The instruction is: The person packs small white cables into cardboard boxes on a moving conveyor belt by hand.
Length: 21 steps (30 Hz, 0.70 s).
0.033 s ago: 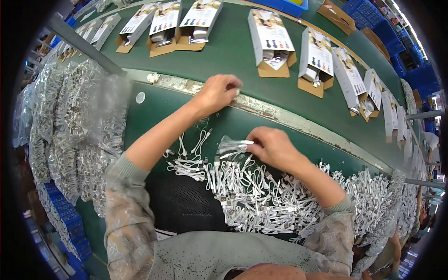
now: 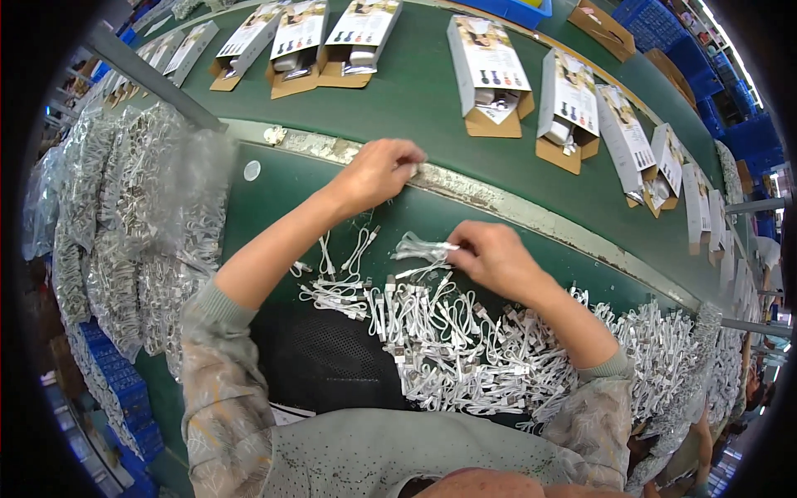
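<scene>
My left hand (image 2: 378,176) is at the pale worn rail (image 2: 473,193), its fingers closed together. A small whitish bit shows at its fingertips, too blurred to name. Closer to me and to the right, my right hand (image 2: 496,262) pinches a short white USB cable by one end. The looped part (image 2: 422,247) of that cable, blurred and partly see-through, points left from the fingers. Just below lies a big heap of white USB cables (image 2: 465,365), spread to the right under my right forearm. A few loose cables (image 2: 359,251) lie below my left wrist.
Beyond the rail, a green belt (image 2: 407,104) carries open-ended printed boxes (image 2: 490,62). Clear bags of cables (image 2: 124,207) are stacked on the left, above a blue crate (image 2: 124,398). A black mesh item (image 2: 332,357) lies before me. A grey post (image 2: 154,75) rises at left.
The view shifts slightly, with the boxes and rail a little further right. My left hand sits slightly lower; my right hand keeps its pinch on the cable.
</scene>
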### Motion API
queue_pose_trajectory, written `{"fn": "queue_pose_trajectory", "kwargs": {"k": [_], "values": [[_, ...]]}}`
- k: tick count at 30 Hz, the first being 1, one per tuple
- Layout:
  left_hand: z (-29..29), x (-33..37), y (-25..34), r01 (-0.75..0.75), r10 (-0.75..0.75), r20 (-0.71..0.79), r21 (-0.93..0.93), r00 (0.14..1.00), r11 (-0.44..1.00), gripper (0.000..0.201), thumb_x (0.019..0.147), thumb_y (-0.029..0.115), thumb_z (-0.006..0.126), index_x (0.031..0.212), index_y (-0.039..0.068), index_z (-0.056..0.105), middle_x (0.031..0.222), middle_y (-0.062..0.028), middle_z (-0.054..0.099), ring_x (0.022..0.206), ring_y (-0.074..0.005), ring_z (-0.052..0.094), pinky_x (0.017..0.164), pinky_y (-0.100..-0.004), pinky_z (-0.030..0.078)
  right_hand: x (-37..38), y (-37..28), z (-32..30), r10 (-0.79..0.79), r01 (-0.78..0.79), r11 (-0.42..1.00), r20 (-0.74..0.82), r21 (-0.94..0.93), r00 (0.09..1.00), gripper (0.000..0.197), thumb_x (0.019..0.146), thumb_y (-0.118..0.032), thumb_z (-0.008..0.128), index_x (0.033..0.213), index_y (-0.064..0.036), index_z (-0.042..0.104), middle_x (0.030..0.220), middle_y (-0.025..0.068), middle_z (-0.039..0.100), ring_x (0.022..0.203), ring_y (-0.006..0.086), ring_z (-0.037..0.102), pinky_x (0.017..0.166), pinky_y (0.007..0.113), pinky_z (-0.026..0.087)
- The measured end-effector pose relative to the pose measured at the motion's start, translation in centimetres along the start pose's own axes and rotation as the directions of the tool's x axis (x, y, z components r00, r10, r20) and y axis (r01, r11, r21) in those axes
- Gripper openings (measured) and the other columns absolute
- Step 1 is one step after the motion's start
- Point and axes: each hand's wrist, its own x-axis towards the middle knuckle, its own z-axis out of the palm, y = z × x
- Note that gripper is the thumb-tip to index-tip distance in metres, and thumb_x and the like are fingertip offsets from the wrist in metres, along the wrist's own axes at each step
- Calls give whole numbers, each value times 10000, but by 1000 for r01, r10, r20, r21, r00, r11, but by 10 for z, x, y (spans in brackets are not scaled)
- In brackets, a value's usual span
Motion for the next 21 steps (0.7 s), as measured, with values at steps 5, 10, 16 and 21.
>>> {"fn": "queue_pose_trajectory", "kwargs": {"k": [5,10,16,21], "values": [[-28,-71,4,-250,158,299,299,941,921,413,712,-105,509,1079,58,606,1166,-124,553,1074,-311,528,900,-403,451,3,10,-14,301,-341,837,162,427,940,168,857,-149,602,915,5,635,781,29,645,697,71,588,599,224,469],[-36,-99,1,-410,268,359,412,894,814,345,712,-23,577,1048,45,614,1055,-135,556,1000,-291,544,843,-387,467,22,14,-15,356,-407,539,239,737,903,176,880,-185,586,933,-24,634,851,37,659,689,61,576,592,193,476],[-52,-92,-13,-224,136,224,433,965,873,157,766,124,635,911,63,621,794,-97,595,774,-289,604,674,-387,482,81,21,-4,447,-322,234,192,917,873,164,893,-157,580,978,-19,604,884,31,647,696,50,577,612,179,504],[-53,-78,-37,427,-438,-18,-188,899,884,179,828,174,603,808,-4,604,677,-68,622,584,-144,596,542,-275,467,151,33,7,471,-185,-69,196,980,860,132,891,-77,557,960,35,561,861,87,645,651,92,594,518,187,526]]}}
